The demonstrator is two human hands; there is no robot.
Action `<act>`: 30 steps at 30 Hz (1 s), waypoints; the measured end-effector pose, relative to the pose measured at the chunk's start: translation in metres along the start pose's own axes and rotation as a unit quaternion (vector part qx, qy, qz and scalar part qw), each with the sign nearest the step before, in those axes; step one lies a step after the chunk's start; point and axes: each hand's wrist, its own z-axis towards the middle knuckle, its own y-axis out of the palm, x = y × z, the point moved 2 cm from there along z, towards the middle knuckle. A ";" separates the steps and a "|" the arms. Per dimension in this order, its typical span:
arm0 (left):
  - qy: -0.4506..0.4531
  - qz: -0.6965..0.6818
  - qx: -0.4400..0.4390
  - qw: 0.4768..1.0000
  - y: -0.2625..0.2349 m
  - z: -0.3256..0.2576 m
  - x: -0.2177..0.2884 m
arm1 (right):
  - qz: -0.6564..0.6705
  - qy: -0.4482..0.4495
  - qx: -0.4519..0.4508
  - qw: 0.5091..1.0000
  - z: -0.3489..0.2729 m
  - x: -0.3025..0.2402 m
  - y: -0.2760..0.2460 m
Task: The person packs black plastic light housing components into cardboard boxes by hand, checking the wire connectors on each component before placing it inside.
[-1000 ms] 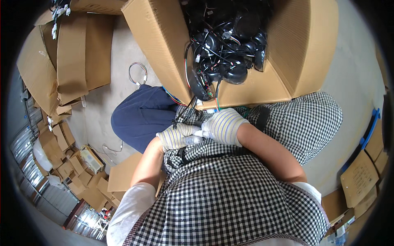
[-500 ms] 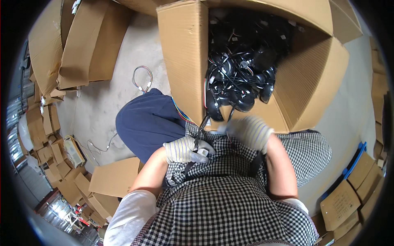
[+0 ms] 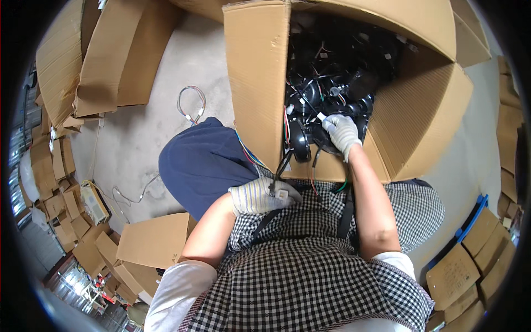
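The fingers of our right hand point(image 3: 344, 134) are drawn together, their tips pinching a small white plug point(image 3: 321, 117) on a thin black lead. Our left hand point(image 3: 251, 196) lies over the lap, fingers curled around a white block connector point(image 3: 282, 194), its socketed face turned up, with a black cable point(image 3: 282, 166) rising from it to the rim of the large cardboard box point(image 3: 256, 83).

A second ago both hands met over the lap; half a second ago the right was a blur at the box's front edge. Now it is inside, above the black round housings point(image 3: 300, 141), while the left has kept its connector. We judge that the hands are now split between two leads. The right hand's departure also bares red and green wires point(image 3: 343, 183) hanging over the front edge onto the checked apron point(image 3: 287, 265).

The right palm covers part of a housing, and we cannot see where the plug's lead ends in the tangle. The back of the box falls into shadow, so the housings there merge. Our left fingertips are partly tucked under, and the connector's far side is hidden.
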 end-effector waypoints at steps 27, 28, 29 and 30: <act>0.003 -0.086 0.170 0.982 0.008 0.035 0.005 | 0.411 -0.039 -0.075 0.908 -0.172 -0.063 -0.055; 0.001 -0.083 0.166 0.983 0.010 0.035 -0.002 | 0.290 -0.106 -0.045 0.950 -0.166 -0.065 -0.056; 0.000 -0.090 0.153 0.984 0.013 0.036 -0.008 | 0.240 -0.110 -0.072 0.962 -0.162 -0.067 -0.059; 0.000 -0.097 0.141 0.985 0.014 0.037 -0.014 | 0.243 -0.108 -0.069 0.961 -0.161 -0.062 -0.055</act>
